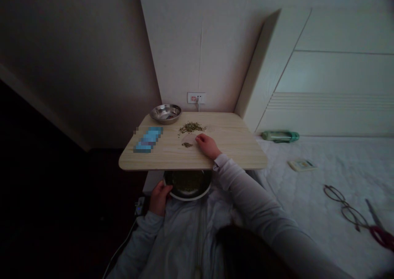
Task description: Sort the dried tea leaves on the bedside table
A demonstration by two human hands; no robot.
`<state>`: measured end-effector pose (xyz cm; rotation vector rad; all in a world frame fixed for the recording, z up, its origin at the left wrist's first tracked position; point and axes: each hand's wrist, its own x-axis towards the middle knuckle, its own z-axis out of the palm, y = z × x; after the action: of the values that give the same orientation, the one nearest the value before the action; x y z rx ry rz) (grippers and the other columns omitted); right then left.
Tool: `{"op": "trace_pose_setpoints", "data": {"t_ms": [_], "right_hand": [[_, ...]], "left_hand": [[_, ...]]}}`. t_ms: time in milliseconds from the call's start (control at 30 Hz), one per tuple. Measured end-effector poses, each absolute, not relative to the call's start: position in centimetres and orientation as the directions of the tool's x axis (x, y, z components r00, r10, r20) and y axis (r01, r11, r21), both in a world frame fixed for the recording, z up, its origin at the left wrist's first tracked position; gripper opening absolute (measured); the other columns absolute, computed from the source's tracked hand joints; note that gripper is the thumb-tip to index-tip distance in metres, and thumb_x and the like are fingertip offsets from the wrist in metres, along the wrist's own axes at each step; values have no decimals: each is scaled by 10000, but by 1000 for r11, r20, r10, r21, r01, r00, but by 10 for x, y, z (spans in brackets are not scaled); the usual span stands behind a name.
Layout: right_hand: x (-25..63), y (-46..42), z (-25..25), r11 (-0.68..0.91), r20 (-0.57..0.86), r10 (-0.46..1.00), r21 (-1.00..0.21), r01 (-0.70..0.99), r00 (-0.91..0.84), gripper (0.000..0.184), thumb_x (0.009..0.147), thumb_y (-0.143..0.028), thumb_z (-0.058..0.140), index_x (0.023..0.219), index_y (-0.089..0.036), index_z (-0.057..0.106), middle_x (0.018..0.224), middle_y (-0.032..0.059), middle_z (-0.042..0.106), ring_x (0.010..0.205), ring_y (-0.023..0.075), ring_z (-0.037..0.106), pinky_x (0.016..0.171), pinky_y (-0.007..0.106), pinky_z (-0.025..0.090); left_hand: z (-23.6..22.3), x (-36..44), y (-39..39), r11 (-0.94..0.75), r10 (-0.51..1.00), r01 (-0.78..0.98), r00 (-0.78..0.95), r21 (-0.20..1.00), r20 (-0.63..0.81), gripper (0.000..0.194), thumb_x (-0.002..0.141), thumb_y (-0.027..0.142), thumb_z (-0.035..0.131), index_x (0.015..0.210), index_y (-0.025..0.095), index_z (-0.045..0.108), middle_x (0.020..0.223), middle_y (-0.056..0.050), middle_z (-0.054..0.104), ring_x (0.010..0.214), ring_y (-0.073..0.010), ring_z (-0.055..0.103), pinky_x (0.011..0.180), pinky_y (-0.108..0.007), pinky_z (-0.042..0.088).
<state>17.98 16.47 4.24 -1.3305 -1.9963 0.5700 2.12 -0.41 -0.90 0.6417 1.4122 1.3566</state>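
Observation:
My left hand [159,197] grips the left rim of a dark bowl with a pale edge [197,196], held at my lap just under the table's front edge. Small green grains that look like mung beans lie in it. Over the table my right hand [208,146] is closed, fingertips bent together; whatever they hold is hidden. Left of those fingertips sits a small pile of the green beans [187,145], and beyond it a larger spread of beans [191,127]. A faint, clear rounded shape [188,138] shows between the two piles, too dim to name.
On the wooden table [234,147] stand a steel bowl [166,114] at the back left and a blurred blue, phone-like object [148,140]. On the bed at right lie a green bottle [280,136], a pale card-like item [302,164], glasses [345,207] and scissors [381,234].

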Motion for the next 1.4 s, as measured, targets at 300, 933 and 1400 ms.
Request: {"op": "trace_pose_setpoints", "data": {"t_ms": [300,933,1400], "right_hand": [[183,162,41,389,280,921,-691,609,-270,267,698,-361,317,720,-164,497,634,-1,508,579,79,418,555,195,309],[184,159,42,385,256,921,-717,581,-293,248,683,-345,336,702,-161,501,628,-8,507,575,76,416,554,195,308],[184,158,41,401,243,908,-738,542,-341,225,669,-340,355,672,-161,492,602,-16,491,566,72,410,544,191,296]], "left_hand": [[-13,20,-4,214,896,-263,-330,941,-296,143,508,252,542,607,165,485,394,77,414,376,-68,390,387,-190,263],[-10,20,-4,222,890,-258,-340,940,-304,162,507,248,537,639,161,505,474,54,489,448,-92,447,428,-203,314],[-5,23,-5,209,891,-285,-338,935,-302,139,505,221,533,621,157,491,461,59,475,422,-73,421,415,-196,294]]}}
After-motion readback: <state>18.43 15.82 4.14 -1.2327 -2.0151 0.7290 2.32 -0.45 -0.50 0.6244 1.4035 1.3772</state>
